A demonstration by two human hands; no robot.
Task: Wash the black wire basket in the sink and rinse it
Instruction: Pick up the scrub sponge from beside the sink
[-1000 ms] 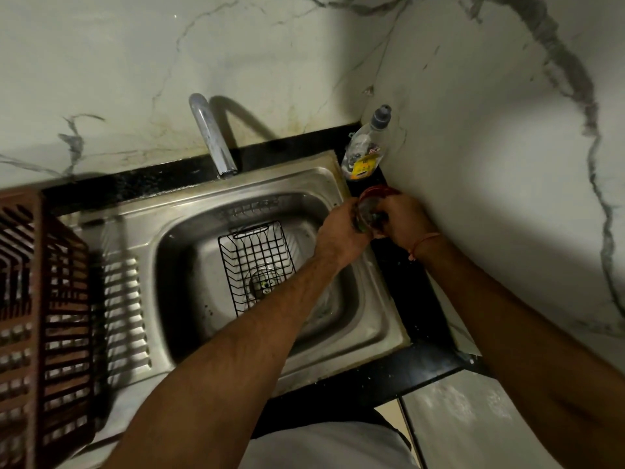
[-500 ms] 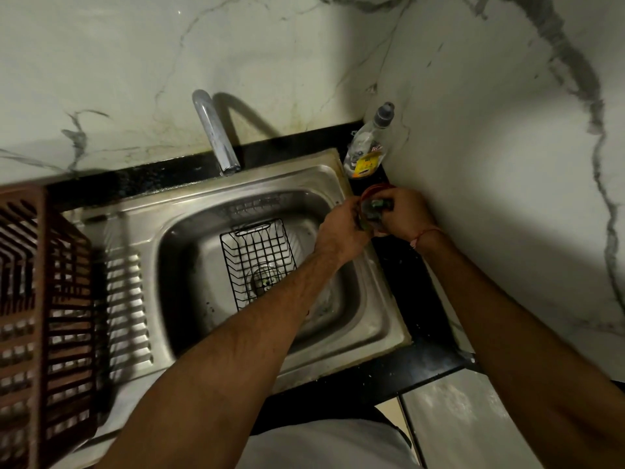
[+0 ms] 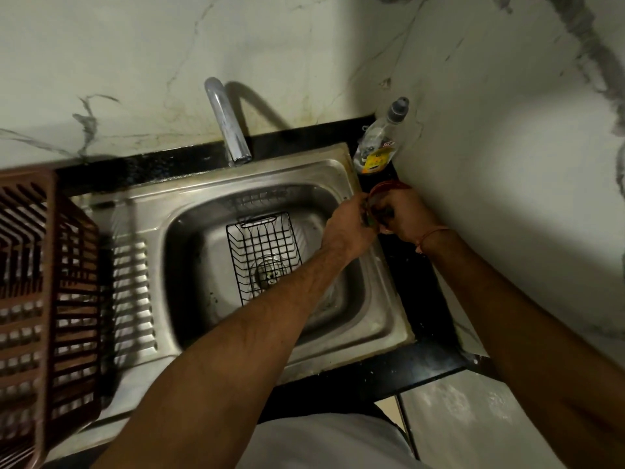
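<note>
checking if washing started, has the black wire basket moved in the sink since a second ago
No. The black wire basket still lies over the drain.

A: Where's the black wire basket?
B: In the steel sink, over the drain, under the left forearm.
A: Hands?
B: Left hand and right hand meet at the sink's right rim, both gripping a small dark scrubber, partly hidden.
A: Else?
B: Tap, soap bottle in the corner, brown crate on the left.

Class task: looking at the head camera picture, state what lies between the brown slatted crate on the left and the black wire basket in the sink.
In the head view: the sink's ribbed steel drainboard, then the basin's left wall, between brown crate and black wire basket.
</note>
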